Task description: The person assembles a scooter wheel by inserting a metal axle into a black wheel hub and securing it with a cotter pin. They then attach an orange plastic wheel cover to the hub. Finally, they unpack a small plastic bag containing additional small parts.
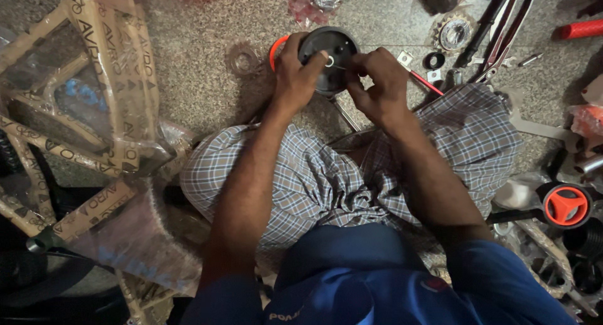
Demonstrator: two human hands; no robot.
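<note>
— Your left hand [300, 70] is wrapped over the left rim of the small black wheel [328, 56], thumb laid across its face, so it is closed on the wheel and holding it steady; your right hand [377, 83] has its fingertips pinched narrow at the hub, on what looks like a small washer or nut [330, 61]; whether you hold it or only press on it, I cannot tell.

— And where does the wheel sit?

— Just past your knees, held over the speckled floor [201, 80], toward the far edge of your view; you keep it face-up toward you, which puts the hub where both thumbs can reach it; an orange rim [274, 50] shows behind its left side, and a thin metal rod [344, 111] runs from under it toward your lap.

— What lies around you?

— A toothed sprocket [453, 33] on the floor to the far right, with dark flat bars [502, 29] beside it and a red grip [581, 29] near the right edge; small brackets [405, 58] lie just beside your right hand, near enough to pick up without shifting; a second wheel with an orange hub [566, 205] rests at your right knee; a bicycle frame wrapped in paper and plastic [100, 111] lies along the left side, well apart from your hands; a clear ring [242, 61] lies near your left wrist.
</note>
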